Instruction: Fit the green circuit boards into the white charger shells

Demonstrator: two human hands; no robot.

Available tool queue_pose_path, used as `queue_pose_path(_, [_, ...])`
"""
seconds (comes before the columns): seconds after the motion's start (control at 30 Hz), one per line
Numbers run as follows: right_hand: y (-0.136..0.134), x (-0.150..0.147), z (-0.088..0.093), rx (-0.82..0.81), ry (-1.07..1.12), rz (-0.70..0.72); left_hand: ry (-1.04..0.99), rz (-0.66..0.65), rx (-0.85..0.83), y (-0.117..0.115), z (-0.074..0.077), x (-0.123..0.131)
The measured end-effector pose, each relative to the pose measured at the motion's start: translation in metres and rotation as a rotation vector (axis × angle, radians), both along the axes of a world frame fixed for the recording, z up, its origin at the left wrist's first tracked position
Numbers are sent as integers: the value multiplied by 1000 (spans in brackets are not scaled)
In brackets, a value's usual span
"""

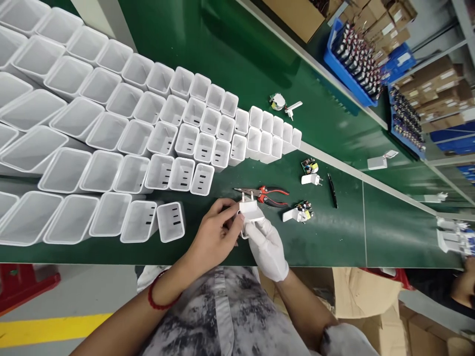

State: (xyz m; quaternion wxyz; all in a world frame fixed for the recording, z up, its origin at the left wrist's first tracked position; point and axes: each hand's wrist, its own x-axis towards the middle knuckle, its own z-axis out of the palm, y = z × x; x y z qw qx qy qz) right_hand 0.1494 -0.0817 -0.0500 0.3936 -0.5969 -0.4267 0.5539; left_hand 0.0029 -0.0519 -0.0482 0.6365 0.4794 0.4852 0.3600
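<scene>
My bare left hand point(215, 230) and my white-gloved right hand point(267, 247) meet over the green mat's near edge, both closed on one white charger plug point(250, 208) with two metal pins pointing up. Red-handled pliers point(265, 194) lie just beyond it. An empty white charger shell point(171, 221) stands to the left of my left hand, the end of long rows of white shells point(159, 143).
Circuit boards with plug parts point(299, 212) point(310, 173) and a black pen point(332, 190) lie right of the pliers. Blue bins of components point(352, 54) stand at the far right. White parts point(454, 237) sit at the right edge beside another person's arm point(462, 287).
</scene>
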Motion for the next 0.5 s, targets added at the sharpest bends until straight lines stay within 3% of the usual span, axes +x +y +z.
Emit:
queue_pose_path(0.37, [-4,-7,-3,-43,116,-119,70,13,113,0,-2,2])
queue_pose_path(0.5, [4,-10,-1,8,20,-115,80,2,122,0,-2,2])
